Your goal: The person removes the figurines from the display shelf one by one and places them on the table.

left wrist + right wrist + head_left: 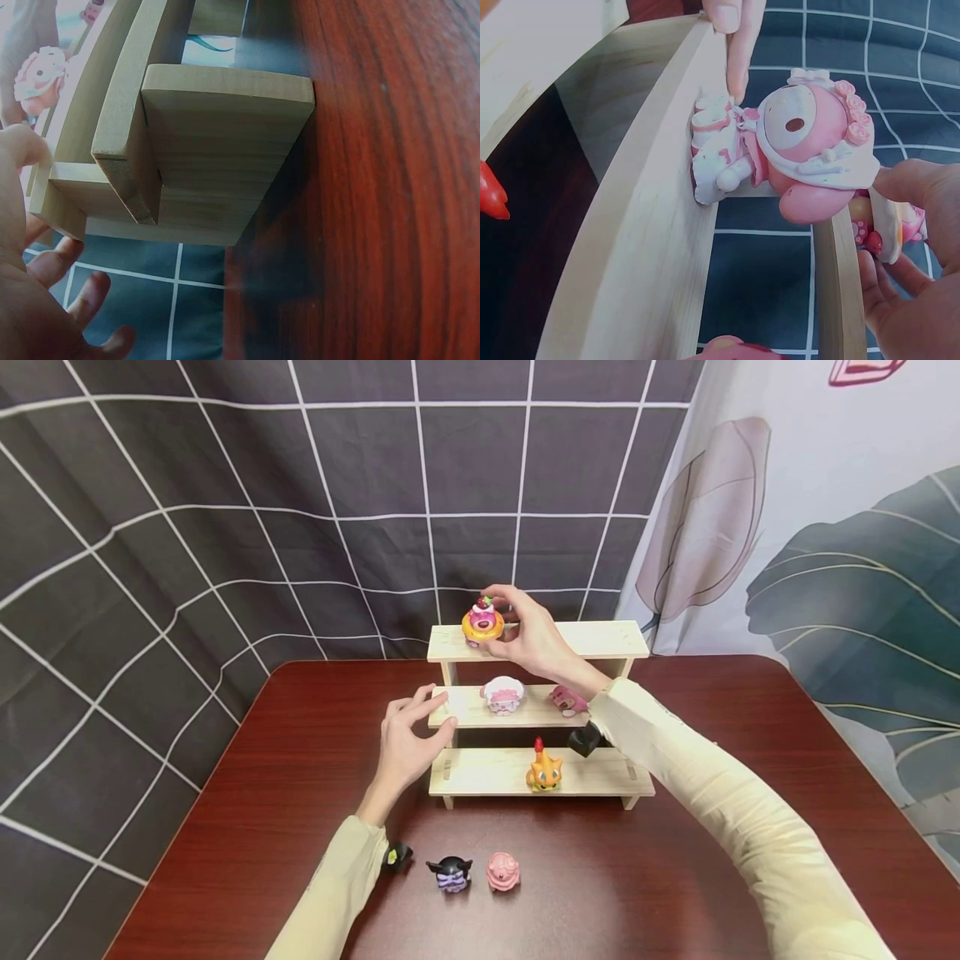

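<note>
Cream sleeve (731,806); pink figurine (483,622), ringed in orange.

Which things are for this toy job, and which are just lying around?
For the job: right hand, yellow-ringed toy, wooden shelf, white-and-pink toy, pink toy, orange toy; probably black toy and round pink toy too.

Just around: table, checked cloth, patterned curtain.

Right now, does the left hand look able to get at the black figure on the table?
Probably yes: nothing seems to stand between the left hand and the black figure on the table, though the hand, at the wooden shelf, must first draw back.
</note>
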A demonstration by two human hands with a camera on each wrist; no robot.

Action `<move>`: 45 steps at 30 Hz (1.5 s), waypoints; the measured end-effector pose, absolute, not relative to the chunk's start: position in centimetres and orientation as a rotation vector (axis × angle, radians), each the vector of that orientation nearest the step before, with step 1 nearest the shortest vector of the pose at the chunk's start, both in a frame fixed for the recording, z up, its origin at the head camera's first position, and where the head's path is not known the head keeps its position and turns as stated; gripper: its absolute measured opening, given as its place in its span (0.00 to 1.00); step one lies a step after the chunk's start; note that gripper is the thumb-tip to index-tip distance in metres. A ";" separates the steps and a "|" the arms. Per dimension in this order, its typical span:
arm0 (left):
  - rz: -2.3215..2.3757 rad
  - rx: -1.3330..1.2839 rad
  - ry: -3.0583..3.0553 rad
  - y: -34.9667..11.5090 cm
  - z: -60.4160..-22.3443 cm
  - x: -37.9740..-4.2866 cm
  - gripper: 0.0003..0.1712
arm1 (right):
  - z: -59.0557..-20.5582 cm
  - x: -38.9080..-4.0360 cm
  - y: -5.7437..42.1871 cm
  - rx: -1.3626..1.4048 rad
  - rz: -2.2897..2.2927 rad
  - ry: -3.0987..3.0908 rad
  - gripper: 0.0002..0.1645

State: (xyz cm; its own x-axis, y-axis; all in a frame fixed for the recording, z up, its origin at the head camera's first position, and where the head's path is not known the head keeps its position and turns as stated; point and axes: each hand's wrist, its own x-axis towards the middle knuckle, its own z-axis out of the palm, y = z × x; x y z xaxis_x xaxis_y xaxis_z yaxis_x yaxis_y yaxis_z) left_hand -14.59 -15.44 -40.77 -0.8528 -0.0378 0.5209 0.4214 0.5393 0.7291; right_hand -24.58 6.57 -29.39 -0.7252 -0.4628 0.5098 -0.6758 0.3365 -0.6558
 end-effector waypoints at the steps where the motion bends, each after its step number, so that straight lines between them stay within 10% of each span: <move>1: -1.270 -0.313 -2.296 -15.4 -40.7 -14.6 0.23 | -29.4 -24.6 6.6 1.029 1.334 -2.366 0.41; 45: -1.282 -0.311 -2.282 -15.3 -40.8 -14.6 0.23 | -29.0 -23.2 8.5 1.024 1.347 -2.305 0.38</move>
